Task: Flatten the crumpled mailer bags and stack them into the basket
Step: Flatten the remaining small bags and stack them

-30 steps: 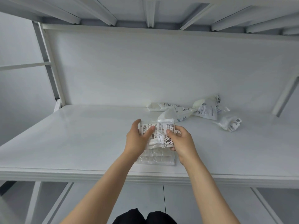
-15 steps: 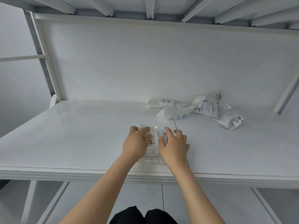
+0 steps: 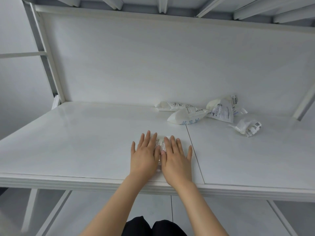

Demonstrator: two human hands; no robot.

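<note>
A white mailer bag with a printed label [image 3: 160, 143] lies flat on the white table [image 3: 85, 142] near its front edge. My left hand [image 3: 144, 155] and my right hand [image 3: 176, 159] lie side by side on it, palms down, fingers straight, pressing it. The hands cover most of the bag; only a strip shows between them. Several crumpled mailer bags lie at the back right: a puffy one with blue writing [image 3: 185, 116], a long one [image 3: 172, 105] behind it, a larger one [image 3: 221, 109] and a small one [image 3: 247, 126]. No basket is in view.
A white back panel [image 3: 170, 65] closes the table's far side, with shelf beams [image 3: 162, 4] overhead. An upright post [image 3: 46, 57] stands at the back left and a slanted brace [image 3: 305, 103] at the far right. A seam [image 3: 194, 150] runs across the tabletop beside my right hand.
A second ago both hands held the crumpled bag above the table. They lowered it onto the surface and spread their fingers flat over it.
</note>
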